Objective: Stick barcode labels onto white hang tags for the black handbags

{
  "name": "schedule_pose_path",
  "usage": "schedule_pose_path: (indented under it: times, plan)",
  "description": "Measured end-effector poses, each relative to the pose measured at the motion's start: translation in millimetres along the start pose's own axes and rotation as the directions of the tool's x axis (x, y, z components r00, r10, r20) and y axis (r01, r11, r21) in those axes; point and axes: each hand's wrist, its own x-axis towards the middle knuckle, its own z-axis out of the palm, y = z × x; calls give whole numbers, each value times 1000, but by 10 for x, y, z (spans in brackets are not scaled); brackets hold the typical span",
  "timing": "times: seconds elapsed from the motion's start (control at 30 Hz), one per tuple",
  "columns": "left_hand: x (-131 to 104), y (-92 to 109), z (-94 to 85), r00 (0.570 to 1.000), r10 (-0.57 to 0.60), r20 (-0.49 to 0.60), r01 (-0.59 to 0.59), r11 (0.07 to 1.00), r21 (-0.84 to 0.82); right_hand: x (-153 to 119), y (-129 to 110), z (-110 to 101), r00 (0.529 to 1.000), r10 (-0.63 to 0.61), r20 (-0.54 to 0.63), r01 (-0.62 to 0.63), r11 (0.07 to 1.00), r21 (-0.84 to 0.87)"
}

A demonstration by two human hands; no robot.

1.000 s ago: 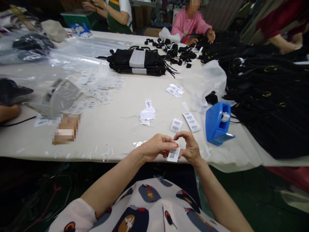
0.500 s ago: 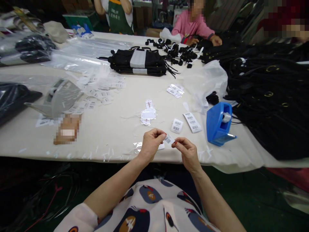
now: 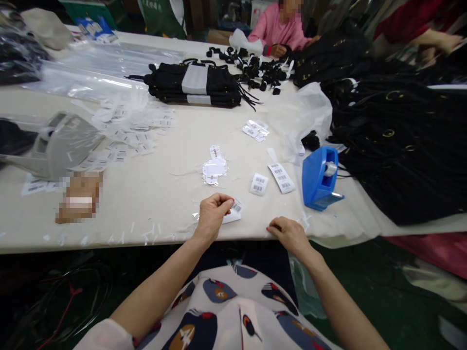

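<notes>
My left hand (image 3: 212, 218) pinches a small white barcode label (image 3: 237, 207) between thumb and forefinger, just above a white card (image 3: 231, 217) near the table's front edge. To the right, my right hand (image 3: 289, 235) is closed at the fingertips over the table edge; whether it holds anything is too small to tell. Beyond the hands lie a pile of white string tags (image 3: 214, 168), a short barcode label piece (image 3: 259, 184) and a longer barcode strip (image 3: 281, 177). A blue tape dispenser (image 3: 314, 179) stands right of the strip.
A grey dispenser (image 3: 58, 146) stands at left beside scattered labels (image 3: 127, 138). Farther back are a bundle of black bags (image 3: 193, 85) and plastic sleeves (image 3: 91, 80). Black bags (image 3: 394, 141) are heaped at right. A person in pink (image 3: 279, 29) sits across the table.
My hands have parted. The label stays with my left hand, and my right hand has come away from it. The view has shifted, so the table items appear farther left and higher.
</notes>
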Motion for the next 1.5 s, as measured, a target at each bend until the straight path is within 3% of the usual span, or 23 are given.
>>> schedule_pose_path:
  times: [0.1,0.3,0.47,0.57,0.63,0.67,0.77,0.87,1.0,1.07,1.13,1.2,1.27,1.4,1.5]
  plan:
    - [-28,-60,6,999,-47,6,48,999,-19,52,167,8,998,40,-40,-47,984,-173]
    - [-34,-76,-10,999,-10,33,11,1000,-9,223,270,6,980,200,13,-195,966,-168]
    - [-69,-48,-71,1000,-24,1,24,999,-30,231,221,-65,979,200,-25,-201,960,-193]
    - [-94,-63,-100,999,-50,-9,49,997,-56,147,38,-38,971,72,-229,-118,973,-197]
    - [-108,-88,-102,997,-71,8,71,994,-84,75,-162,35,932,-5,-362,-30,995,-92]
    - [-117,-105,-98,997,-79,16,80,992,-97,42,-271,89,932,-2,-364,9,1000,18]
    - [-153,-163,-67,997,-76,27,79,991,-112,-13,-548,305,980,95,-177,-9,900,436]
    - [-205,-235,-36,998,-57,37,60,992,-108,10,-657,528,980,182,-77,-82,729,680]
    - [-259,-331,-57,996,-66,64,69,997,-43,72,-626,680,972,231,-50,-114,644,756]
    - [-256,-358,-130,997,-9,70,2,995,98,100,-595,679,970,218,-106,-78,696,713]
    - [-220,-363,-256,991,122,63,-136,936,326,133,-567,641,962,191,-197,-22,769,639]
    - [-155,-359,-413,953,280,113,-294,778,555,176,-543,586,968,154,-199,-6,805,593]
    - [-81,-361,-562,887,379,263,-448,572,687,228,-532,540,988,117,-98,-38,811,584]
    - [21,-425,-722,688,338,642,-720,213,660,342,-545,539,997,50,52,-70,837,542]
    - [59,-508,-757,576,301,760,-808,68,586,421,-548,608,993,27,117,-82,862,500]
